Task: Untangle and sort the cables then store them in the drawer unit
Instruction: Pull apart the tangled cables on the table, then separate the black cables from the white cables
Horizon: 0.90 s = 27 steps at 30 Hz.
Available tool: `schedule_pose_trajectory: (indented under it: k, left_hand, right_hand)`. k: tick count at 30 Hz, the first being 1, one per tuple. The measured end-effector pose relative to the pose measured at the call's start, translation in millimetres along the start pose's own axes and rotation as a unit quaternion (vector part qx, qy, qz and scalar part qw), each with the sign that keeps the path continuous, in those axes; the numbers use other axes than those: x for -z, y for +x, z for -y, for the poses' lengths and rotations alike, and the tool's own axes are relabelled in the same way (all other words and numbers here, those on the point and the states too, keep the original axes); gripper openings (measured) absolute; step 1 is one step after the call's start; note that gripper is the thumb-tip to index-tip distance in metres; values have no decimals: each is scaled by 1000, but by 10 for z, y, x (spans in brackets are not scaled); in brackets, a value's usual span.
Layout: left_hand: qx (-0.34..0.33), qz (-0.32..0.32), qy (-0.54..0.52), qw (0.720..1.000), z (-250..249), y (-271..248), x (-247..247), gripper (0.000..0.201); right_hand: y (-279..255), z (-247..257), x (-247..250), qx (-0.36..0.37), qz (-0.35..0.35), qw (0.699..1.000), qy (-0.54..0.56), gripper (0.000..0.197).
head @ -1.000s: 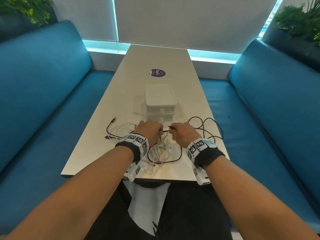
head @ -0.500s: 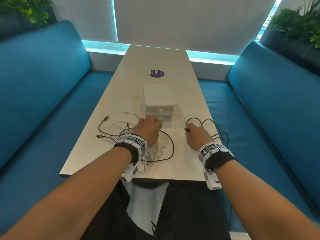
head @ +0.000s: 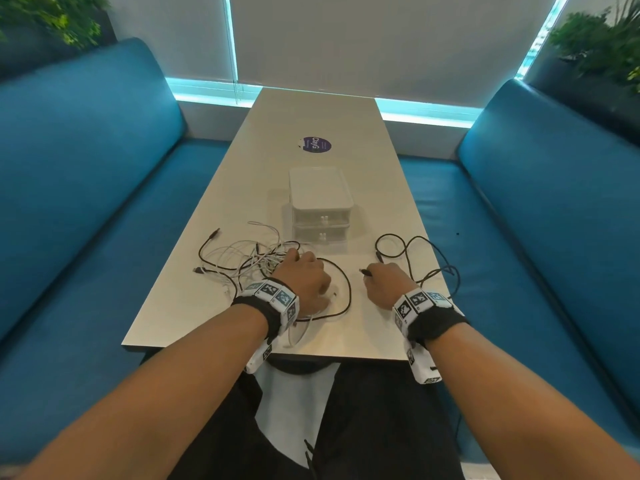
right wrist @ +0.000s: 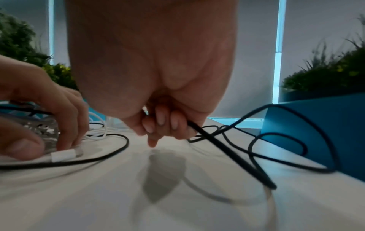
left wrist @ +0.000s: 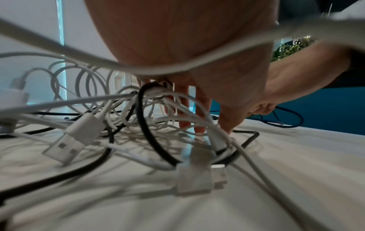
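at a worktop [head: 322,119], the right hand [head: 384,284] curls its fingers [right wrist: 164,123] round a black cable [head: 415,258], while the left hand [head: 304,282] presses straight fingers [left wrist: 199,115] on the tangle [head: 249,261] (drawer unit [head: 320,199] just beyond).

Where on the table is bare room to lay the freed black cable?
Free: between the hands; beyond the drawer unit toward the purple sticker. Crowded: cable tangle under the left hand; black cable loops by the right hand.

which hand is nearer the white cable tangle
Left. The left hand presses down on the white tangle, fingers among its loops. The right hand is off to the tangle's right, gripping a separate black cable.
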<state>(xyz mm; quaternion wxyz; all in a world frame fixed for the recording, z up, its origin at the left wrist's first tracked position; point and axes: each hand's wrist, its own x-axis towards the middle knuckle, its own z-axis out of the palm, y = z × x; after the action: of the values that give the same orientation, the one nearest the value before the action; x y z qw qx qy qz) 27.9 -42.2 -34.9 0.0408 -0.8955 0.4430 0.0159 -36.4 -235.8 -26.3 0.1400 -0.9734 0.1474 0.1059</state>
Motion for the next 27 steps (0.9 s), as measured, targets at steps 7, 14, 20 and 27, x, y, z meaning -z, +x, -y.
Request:
schedule_pose_trajectory:
  k: [7,14,20,27]
  left_hand:
    - [47,-162,-139,976,190,53,184,18]
    - [339,-168,-81,922,1016,-229,183,25]
    - [433,12,-95,896,1359,-512,-99,39]
    - [436,22,-152,887,1434,-702,-233,40]
  right_hand:
    - [34,175,-33,55,-2,997,53,24]
    - [69,254,-23,50,6,996,68,28]
    - [51,268,-102,42,28,997,54,24]
    - [97,335,-105,51,33,997,44,23]
